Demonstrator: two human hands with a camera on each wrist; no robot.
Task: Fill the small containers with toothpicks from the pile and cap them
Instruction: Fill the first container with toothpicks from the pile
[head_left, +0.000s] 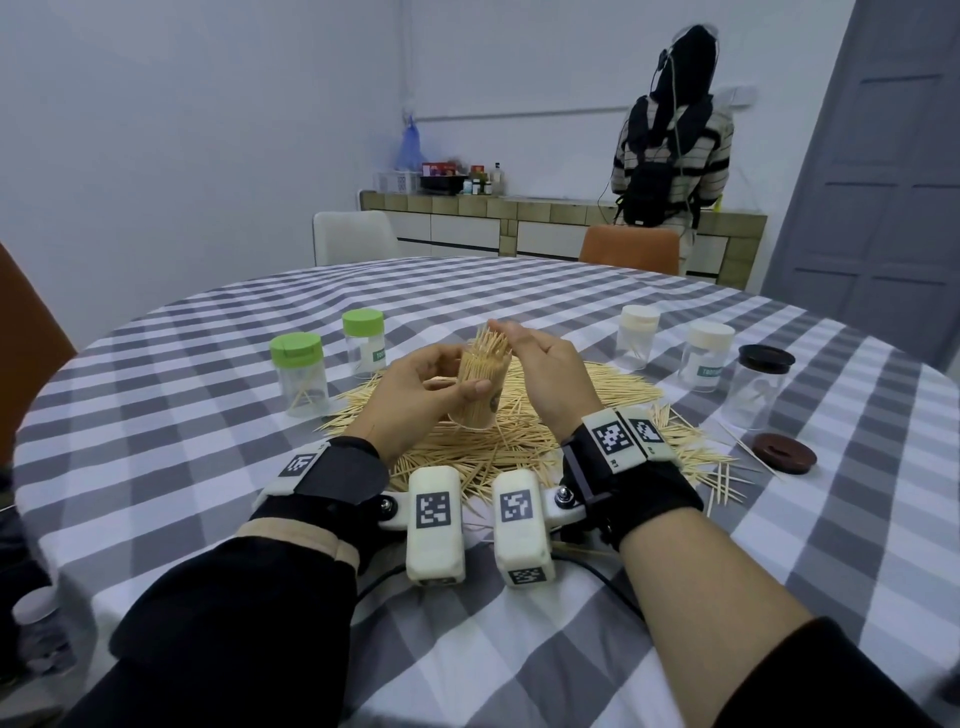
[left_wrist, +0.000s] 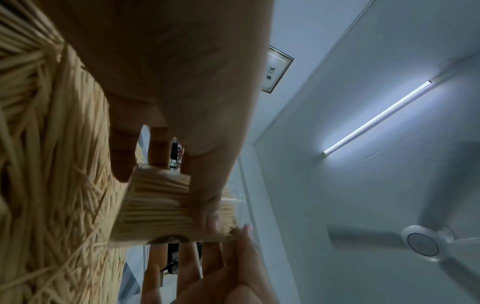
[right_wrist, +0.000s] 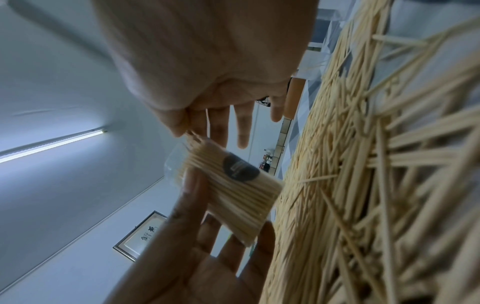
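**Overfilled container: spill risk before capping**

The clear container (head_left: 475, 387) is gripped by the left hand (head_left: 415, 389) above the pile (head_left: 519, 431), packed with toothpicks. A few protruding tips are pinched by the right hand (head_left: 545, 374). Risk judged: splayed tips may block the cap; a tilt would shed sticks. Smooth transparent cylinder; thin, pale, pointed wooden sticks. The brown lid (head_left: 784, 453) lies on the checked tablecloth (head_left: 208, 364).

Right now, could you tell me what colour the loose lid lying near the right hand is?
Dark reddish-brown lid; head view.
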